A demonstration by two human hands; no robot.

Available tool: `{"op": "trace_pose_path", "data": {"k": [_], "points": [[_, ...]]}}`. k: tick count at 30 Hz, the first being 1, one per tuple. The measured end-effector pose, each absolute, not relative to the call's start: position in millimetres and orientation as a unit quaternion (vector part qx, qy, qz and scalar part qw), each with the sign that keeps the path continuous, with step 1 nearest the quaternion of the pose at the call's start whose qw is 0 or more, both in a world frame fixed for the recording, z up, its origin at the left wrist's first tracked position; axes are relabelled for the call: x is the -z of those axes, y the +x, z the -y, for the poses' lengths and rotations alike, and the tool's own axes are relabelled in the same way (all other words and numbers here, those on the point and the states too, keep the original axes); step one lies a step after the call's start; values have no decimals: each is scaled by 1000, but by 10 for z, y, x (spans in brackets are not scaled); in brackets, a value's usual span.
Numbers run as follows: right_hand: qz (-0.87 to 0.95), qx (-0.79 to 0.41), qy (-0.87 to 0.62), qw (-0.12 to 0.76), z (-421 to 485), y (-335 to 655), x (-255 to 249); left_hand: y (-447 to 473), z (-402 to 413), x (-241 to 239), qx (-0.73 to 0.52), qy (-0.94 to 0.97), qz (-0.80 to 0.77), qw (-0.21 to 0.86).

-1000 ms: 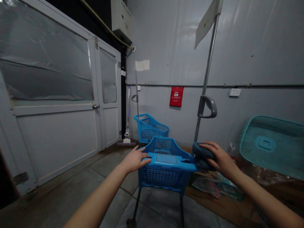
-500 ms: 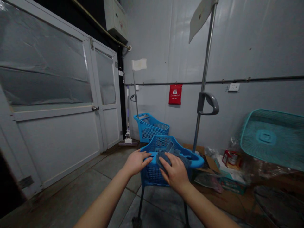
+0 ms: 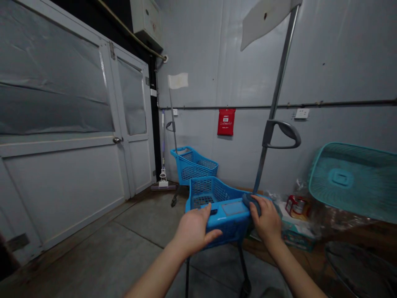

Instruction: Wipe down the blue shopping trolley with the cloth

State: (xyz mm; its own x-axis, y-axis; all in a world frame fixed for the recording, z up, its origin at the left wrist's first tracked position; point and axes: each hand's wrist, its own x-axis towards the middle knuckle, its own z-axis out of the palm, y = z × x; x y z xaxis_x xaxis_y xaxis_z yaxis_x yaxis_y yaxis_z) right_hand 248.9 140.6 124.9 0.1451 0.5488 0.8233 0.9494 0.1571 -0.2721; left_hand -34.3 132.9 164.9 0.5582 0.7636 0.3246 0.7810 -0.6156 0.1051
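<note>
In front of me stands a small blue plastic shopping cart (image 3: 231,221) on dark legs, its basket facing away. My left hand (image 3: 194,231) grips the left end of its handle, fingers over the top and thumb on the near side. My right hand (image 3: 267,219) is closed on a grey-blue cloth (image 3: 250,202), pressed against the handle's right end near the pole. A pale label panel (image 3: 233,207) on the handle shows between the hands. The metal pole (image 3: 279,82) carries a grey loop grip (image 3: 283,134) and a white flag (image 3: 263,22).
Another blue cart (image 3: 195,165) stands by the wall behind, with a sponge mop (image 3: 163,182) beside it. White doors (image 3: 65,190) are on the left. To the right are a teal plastic basket (image 3: 356,178), red cans (image 3: 296,206) and boxes. A red pouch (image 3: 226,122) hangs on the wall.
My right hand has slid the cloth rightward along the handle, uncovering the label panel. The cart has turned and sits nearer; my left hand still touches its left end.
</note>
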Motion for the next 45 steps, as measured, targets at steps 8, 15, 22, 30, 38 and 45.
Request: {"op": "trace_pose_path", "data": {"k": [8,15,22,30,38,45], "points": [[748,131,-484,434,-1144,1840,-1470,-137,-1015,-1638,196,-853,479,-62],[795,107,-415,429,-1016,1793,-1405,-499,-836,-1564,205,-870,434,-108],[733,-10,-554,393,-1765,2353,-1721,-984,-1025,-1368,190,-914,338,-115],[825,49,-423,372,-1015,1711,-1533,-688,-843,-1211,225,-887,390,-102],[813,-3,-445,375,-914,1944,-1514,-1200,-1168,-1154,190,-891,405,-76],[813,48,-488,314,-1436,2522,-1627,-2433,-1692,-551,82,-796,599,10]]}}
